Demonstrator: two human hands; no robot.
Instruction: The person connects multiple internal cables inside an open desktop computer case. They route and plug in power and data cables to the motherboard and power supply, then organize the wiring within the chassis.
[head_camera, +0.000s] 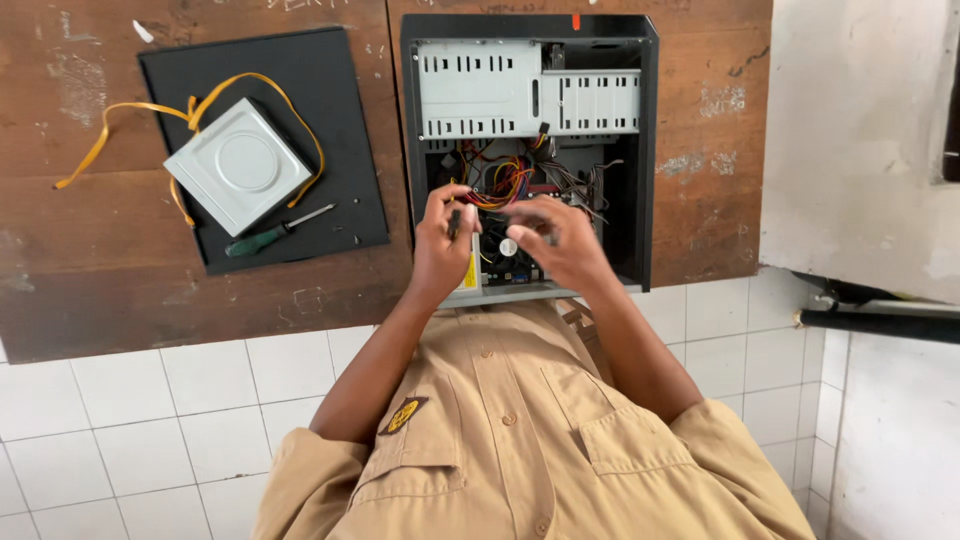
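Black steel frames the open computer case (645, 150), which lies on its side on the brown wooden table (80, 270) with its long axis running straight away from the person. Both hands work inside its near end. The left hand (440, 245) comes in from the left, fingers curled up and pinched near a small dark part just beside the tangle of red and yellow wires (505, 182); whether it actually grips that part I cannot tell, as the view is too small there. The right hand (560, 240) reaches across from the right, fingers bent and narrow, the thumb and forefinger closed towards a small pale round thing (508, 247) that sits between the two hands, over the dark fan area of the board.

So the wires lie just beyond the fingertips, further from the body, and both hands are about equally near them (the left perhaps a touch closer).

Well apart to the left, a grey disc drive (238, 165) with an orange ribbon cable (130, 125) rests on the removed black side panel (330, 120), with a green-handled screwdriver (275, 232) lying just beside the drive.
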